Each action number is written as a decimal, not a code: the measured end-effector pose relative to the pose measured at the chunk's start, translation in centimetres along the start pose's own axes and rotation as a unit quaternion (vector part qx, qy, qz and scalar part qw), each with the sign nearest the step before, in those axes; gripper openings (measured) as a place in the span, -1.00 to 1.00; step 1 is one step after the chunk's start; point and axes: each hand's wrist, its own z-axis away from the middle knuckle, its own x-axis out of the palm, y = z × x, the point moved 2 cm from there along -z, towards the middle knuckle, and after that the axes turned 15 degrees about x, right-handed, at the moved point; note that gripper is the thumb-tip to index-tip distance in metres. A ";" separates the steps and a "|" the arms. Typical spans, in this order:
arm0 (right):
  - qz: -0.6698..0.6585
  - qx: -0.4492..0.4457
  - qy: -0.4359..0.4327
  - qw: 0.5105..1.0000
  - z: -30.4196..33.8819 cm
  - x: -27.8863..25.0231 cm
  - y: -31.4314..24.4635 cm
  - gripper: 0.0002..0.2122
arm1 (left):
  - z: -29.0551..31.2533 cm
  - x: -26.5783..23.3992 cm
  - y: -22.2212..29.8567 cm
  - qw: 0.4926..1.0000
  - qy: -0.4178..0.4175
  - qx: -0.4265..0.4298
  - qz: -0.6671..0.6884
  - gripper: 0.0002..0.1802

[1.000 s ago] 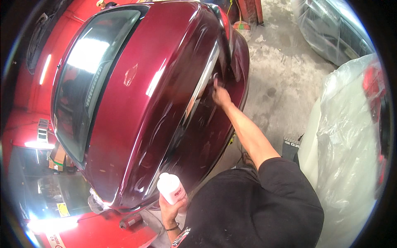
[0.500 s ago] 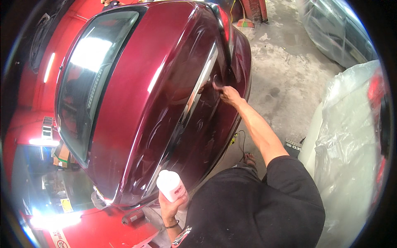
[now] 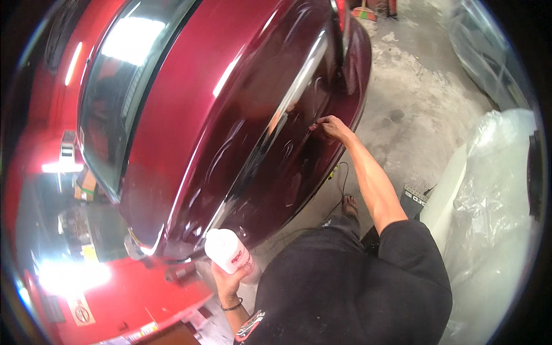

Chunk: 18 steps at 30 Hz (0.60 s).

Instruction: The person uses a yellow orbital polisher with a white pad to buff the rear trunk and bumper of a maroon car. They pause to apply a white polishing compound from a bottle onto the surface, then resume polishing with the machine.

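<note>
Head view shows the left hand (image 3: 226,283) wrapped around a white bottle (image 3: 222,244), held upright but tilted beside the lower left edge of a dark red car's (image 3: 172,98) rear. The right hand (image 3: 336,127) reaches to the rear panel near its right edge, fingers bunched together; whether they pinch something small I cannot tell.

The bottle looks like light, fairly stiff plastic that gives when squeezed; its smooth wall could slip in damp fingers, so the middle of the body is the sure place to grip. The glossy paint probably scratches easily and suits light, flat fingertips. Pale smears (image 3: 291,187) mark the panel below a bright trim strip (image 3: 293,86).

A thin cable (image 3: 345,177) lies on the floor near the bare-toed foot (image 3: 349,206), a likely snag. To the right, loose plastic sheeting (image 3: 494,190) crowds the elbow's side.
</note>
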 end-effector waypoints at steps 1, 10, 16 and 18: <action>0.043 0.026 -0.013 0.999 5.1 2.0 -2.7 -0.63 | 1.8 -0.4 -0.3 1.000 0.028 -0.009 0.003 -0.05; 0.229 -0.175 0.209 0.934 2.3 19.6 7.0 -0.64 | 6.3 -5.6 -2.8 0.993 0.087 -0.018 0.081 -0.06; 0.327 -0.115 0.038 0.937 9.3 33.4 7.5 -0.58 | 11.0 -11.9 -5.4 0.989 0.126 0.025 0.078 -0.04; 0.188 -0.056 -0.002 0.981 18.6 34.4 2.3 -0.52 | 14.2 -14.7 -7.6 0.977 0.185 0.030 0.102 -0.04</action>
